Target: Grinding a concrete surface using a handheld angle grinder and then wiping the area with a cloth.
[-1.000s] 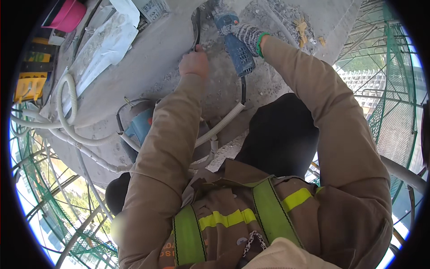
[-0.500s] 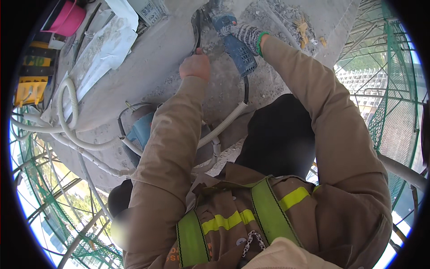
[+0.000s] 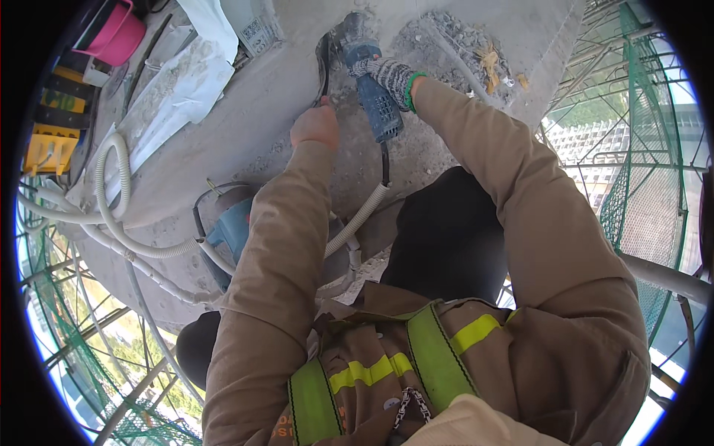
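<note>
My right hand (image 3: 385, 76), in a grey knitted glove with a green cuff, is wrapped round the blue body of a corded power tool, which looks like an angle grinder (image 3: 381, 115). Its head points away from me onto the dusty concrete (image 3: 439, 145), and its black cord runs back toward me. My bare left hand (image 3: 315, 125) is closed to the left of the tool, around the near end of a thin, black, curved strip (image 3: 324, 70). What that strip belongs to I cannot make out.
A second blue power tool (image 3: 232, 227) lies partly behind my left forearm. Ribbed white hoses (image 3: 160, 242) loop across the left side. White sheeting (image 3: 182, 85), a pink bucket (image 3: 123, 36) and rubble (image 3: 476, 56) lie farther off. Green netting (image 3: 654, 156) and scaffold pipes (image 3: 666, 276) border the edge.
The tool and my right hand appear slightly farther left and lower, the tool standing straighter. My left hand has come a little nearer, still closed. The whole view has shifted slightly.
</note>
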A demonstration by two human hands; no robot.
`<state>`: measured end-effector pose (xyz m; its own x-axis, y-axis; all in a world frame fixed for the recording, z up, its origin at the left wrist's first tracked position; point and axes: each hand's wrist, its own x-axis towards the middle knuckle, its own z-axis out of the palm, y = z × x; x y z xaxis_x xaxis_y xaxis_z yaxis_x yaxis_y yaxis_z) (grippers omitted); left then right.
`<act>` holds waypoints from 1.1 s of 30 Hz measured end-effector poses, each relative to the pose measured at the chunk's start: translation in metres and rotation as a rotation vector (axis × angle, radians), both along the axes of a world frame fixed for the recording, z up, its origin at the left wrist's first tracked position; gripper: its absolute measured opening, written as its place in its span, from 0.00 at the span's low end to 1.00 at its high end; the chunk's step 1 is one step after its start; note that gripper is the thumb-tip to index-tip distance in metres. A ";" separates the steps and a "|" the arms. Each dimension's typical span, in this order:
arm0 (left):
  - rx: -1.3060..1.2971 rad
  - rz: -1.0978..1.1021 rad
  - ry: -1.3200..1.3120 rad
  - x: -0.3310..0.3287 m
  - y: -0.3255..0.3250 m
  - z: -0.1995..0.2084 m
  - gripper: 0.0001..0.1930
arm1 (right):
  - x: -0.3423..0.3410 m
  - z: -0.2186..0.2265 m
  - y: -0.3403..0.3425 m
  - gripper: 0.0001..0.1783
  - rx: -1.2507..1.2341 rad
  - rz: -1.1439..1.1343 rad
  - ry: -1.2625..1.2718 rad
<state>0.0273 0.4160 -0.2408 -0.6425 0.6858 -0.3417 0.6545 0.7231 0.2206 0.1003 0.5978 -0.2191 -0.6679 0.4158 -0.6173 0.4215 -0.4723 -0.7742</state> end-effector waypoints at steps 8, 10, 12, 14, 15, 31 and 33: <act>0.103 0.004 0.056 -0.002 -0.002 -0.013 0.32 | -0.009 0.007 -0.003 0.20 -0.051 0.017 0.015; 0.111 0.012 0.051 -0.004 -0.002 -0.014 0.32 | 0.004 0.007 -0.003 0.20 -0.065 0.031 -0.007; 0.118 0.024 0.047 -0.006 -0.003 -0.015 0.31 | 0.025 0.007 -0.004 0.21 -0.074 0.044 -0.032; 0.144 0.045 0.031 -0.006 -0.004 -0.017 0.31 | 0.047 0.005 -0.006 0.21 -0.087 0.052 -0.046; 0.147 0.052 0.032 -0.005 -0.004 -0.018 0.31 | 0.056 0.005 -0.006 0.19 -0.103 0.057 -0.004; 0.097 0.080 0.020 -0.005 0.001 -0.028 0.30 | 0.071 -0.013 -0.010 0.24 -0.313 -0.064 0.127; 0.075 0.064 0.013 -0.002 0.001 -0.028 0.29 | 0.068 -0.015 -0.013 0.23 -0.276 -0.071 0.137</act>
<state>0.0250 0.4171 -0.2686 -0.6898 0.6667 -0.2823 0.6111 0.7452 0.2668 0.1684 0.5850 -0.2337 -0.7281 0.2937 -0.6194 0.2801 -0.6972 -0.6599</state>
